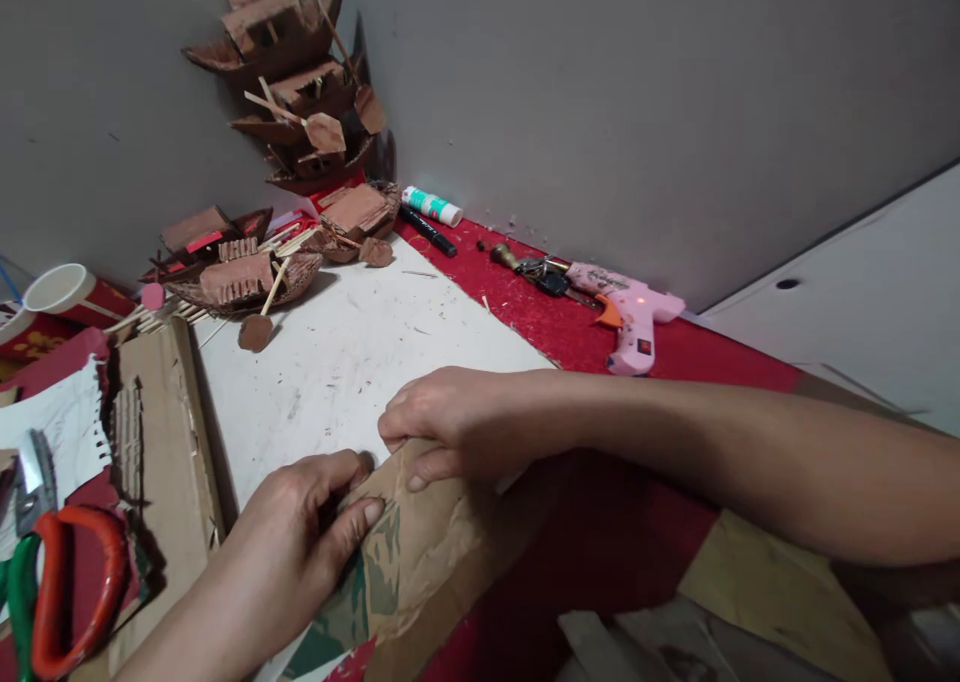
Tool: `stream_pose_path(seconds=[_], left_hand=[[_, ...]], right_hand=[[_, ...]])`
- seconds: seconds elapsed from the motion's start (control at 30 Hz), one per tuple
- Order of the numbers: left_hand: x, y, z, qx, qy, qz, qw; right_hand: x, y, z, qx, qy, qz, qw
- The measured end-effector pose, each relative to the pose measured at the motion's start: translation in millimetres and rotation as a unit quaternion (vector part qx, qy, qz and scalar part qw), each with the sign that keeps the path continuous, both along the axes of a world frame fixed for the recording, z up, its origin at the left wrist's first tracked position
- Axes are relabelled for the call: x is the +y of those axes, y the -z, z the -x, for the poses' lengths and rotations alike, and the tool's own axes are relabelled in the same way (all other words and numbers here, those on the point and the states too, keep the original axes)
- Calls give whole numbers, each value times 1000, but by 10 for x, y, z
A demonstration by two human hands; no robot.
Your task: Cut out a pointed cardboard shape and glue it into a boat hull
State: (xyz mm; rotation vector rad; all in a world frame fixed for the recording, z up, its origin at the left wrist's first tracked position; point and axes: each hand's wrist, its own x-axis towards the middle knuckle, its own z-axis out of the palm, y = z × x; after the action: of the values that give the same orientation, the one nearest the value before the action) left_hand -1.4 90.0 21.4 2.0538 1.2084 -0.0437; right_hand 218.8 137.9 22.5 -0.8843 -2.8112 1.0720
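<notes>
Near the front of the table lies a creased piece of brown cardboard (435,532), printed with dark green patches on its left part. My left hand (315,517) pinches its upper left edge, thumb on top and the other fingers curled underneath. Close by on the right, my right hand (450,427) grips the same cardboard at its top corner, fingers bent over it and thumb pressed on its face. A small gap separates the two hands. The fingertips under the sheet are hidden.
Cardboard model boats (255,277) with paddles sit at the back left, several stacked in the corner. A pink glue gun (637,312), keys (544,274), a black marker (427,230) and a glue stick (433,206) lie along the wall. Scissors (79,592), cardboard strips (169,442) and paper cups (75,297) are left.
</notes>
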Motion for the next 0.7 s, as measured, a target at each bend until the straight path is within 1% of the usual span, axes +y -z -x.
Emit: stream_pose_path(seconds=[0.13,0.27,0.37,0.43,0.5,0.57,0.7], left_hand=[[13,-24,-1,11,13,-8,1000],[35,-47,1,5,23,18,1000],[38,-58,-14,-13,15,37,999],[33,-62,-29,-20,3,32,999],[28,-65,-45,-19,-3,18,1000],[25,-69,-67,-10,4,-6,1000],[-3,-55,-126,12,47,-84,995]], right_hand=[[6,9,0,6,-5,-9,1000],[42,29,-4,26,-9,6,1000],[53,38,5,37,-2,13,999],[43,37,16,35,-2,4,999],[24,35,27,28,-8,-13,999],[0,44,36,23,-22,-36,999],[-67,99,48,39,-62,-105,992]])
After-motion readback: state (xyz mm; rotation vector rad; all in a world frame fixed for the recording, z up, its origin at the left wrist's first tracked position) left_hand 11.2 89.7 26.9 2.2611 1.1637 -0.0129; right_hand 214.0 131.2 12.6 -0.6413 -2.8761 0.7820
